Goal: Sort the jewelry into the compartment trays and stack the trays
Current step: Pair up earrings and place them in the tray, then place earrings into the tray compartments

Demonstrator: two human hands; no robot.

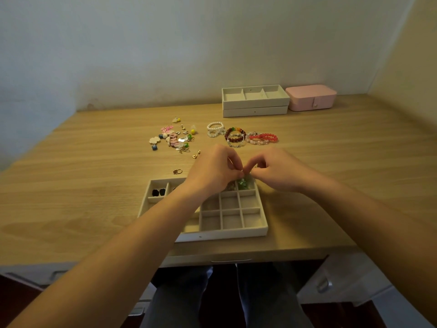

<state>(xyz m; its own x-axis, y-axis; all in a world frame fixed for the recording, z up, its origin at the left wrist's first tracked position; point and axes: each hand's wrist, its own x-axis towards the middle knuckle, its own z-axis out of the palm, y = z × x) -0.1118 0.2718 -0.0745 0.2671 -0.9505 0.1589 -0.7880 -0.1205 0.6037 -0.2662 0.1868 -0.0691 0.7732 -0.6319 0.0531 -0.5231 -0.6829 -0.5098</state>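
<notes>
A cream compartment tray (236, 229) lies near the desk's front edge. My left hand (212, 171) and my right hand (279, 170) meet above its far right compartment and together pinch a small silvery piece (242, 171). Green jewelry (242, 183) lies in that compartment. Two black earrings (159, 192) sit in the far left compartment. Loose earrings and charms (175, 138) are scattered further back, with several bead bracelets (241, 136) to their right. Two stacked cream trays (255, 100) stand at the back.
A pink jewelry box (311, 97) stands right of the stacked trays, against the wall. A small ring (177, 171) and gold earrings (196, 155) lie on the wooden desk just beyond the near tray. Walls close the desk at the back and right.
</notes>
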